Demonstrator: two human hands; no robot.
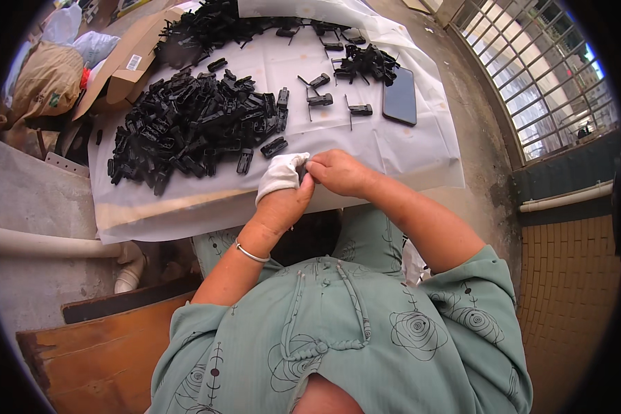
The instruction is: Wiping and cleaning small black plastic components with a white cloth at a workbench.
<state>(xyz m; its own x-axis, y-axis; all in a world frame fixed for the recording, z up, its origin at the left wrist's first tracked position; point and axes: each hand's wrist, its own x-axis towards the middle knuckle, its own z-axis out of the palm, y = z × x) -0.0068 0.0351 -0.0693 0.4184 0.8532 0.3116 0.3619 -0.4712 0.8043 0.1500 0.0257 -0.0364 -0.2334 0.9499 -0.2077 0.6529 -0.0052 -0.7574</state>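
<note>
Closely joined, the left hand [290,193] and right hand [332,170] meet around a small dark piece [302,174] at the near edge of the desk [407,153].
Mostly hidden, it looks light and stiff, likely best pinched by its sides; the right fingertips pinch it, forearm angled inward, while a white cloth covering [277,174] leaves the left grip impossible to tell.

The head-worn fisheye camera looks down past the green shirt [345,314] onto the nearby left hand [285,185] and right hand [337,172].
</note>
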